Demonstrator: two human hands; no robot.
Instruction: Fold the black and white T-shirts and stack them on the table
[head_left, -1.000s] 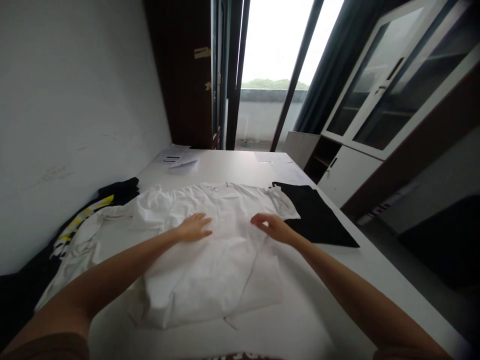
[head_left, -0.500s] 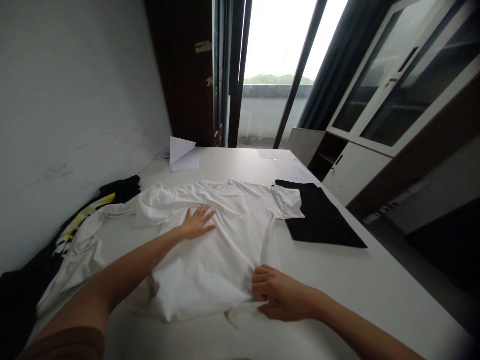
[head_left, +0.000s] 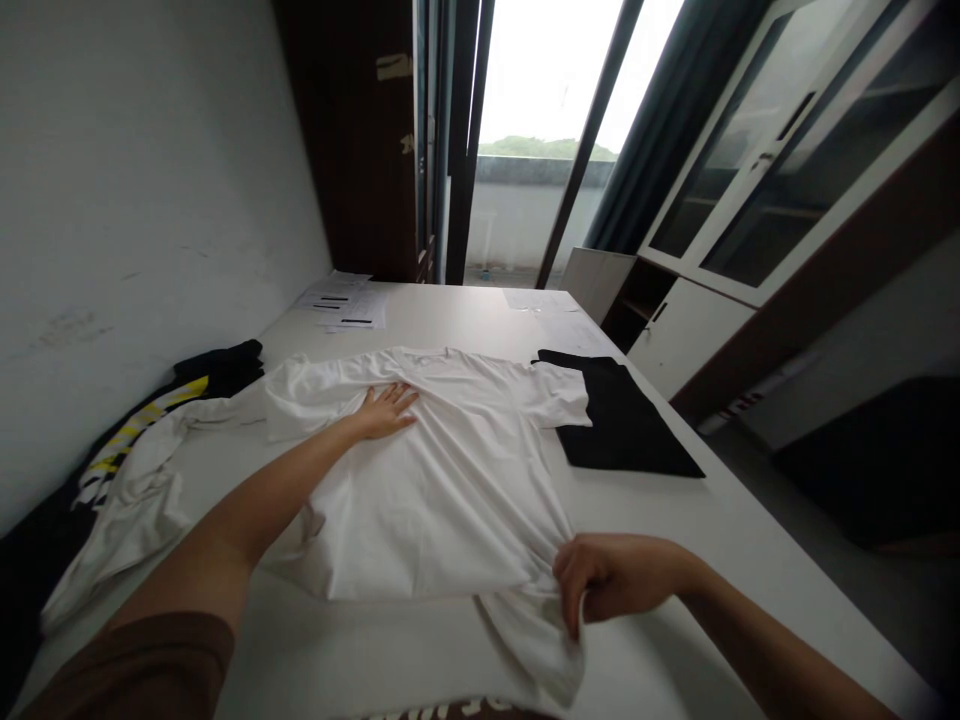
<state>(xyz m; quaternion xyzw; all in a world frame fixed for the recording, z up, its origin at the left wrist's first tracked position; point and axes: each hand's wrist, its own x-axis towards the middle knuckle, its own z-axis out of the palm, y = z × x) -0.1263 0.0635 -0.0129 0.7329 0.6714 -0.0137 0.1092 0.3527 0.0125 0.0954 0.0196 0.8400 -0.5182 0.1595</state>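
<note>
Shirt (head_left: 442, 480), white and short-sleeved, lay spread mid-view on the white table (head_left: 750, 580), as I saw it remotely through the head camera; 12 o'clock taken as the far end. Orientation: collar (head_left: 431, 356) toward 12, hem (head_left: 420, 598) toward 6, sleeves out at about 10 and 2. Long axis ran roughly 12 to 6, the lower body skewed toward 5. I noted creases fanning across the front from 11 to 5, between the two hands.

Left hand (head_left: 386, 411): palm down on the chest, toward 11 of the shirt's middle, fingers spread, pressing flat and gripping nothing that I could see. Right hand (head_left: 622, 575): at 5, thumb and fingers pinching bunched fabric at the shirt's lower corner; a loose flap hung below the grip, toward 6.

Surroundings: the 2 o'clock sleeve overlapped a black cloth (head_left: 630, 430). At 9, I recorded another white garment (head_left: 142, 495), rumpled, beside dark clothes (head_left: 217, 362) with yellow marking along the wall (head_left: 150, 180). Printed papers (head_left: 352, 310) lay at 11.
</note>
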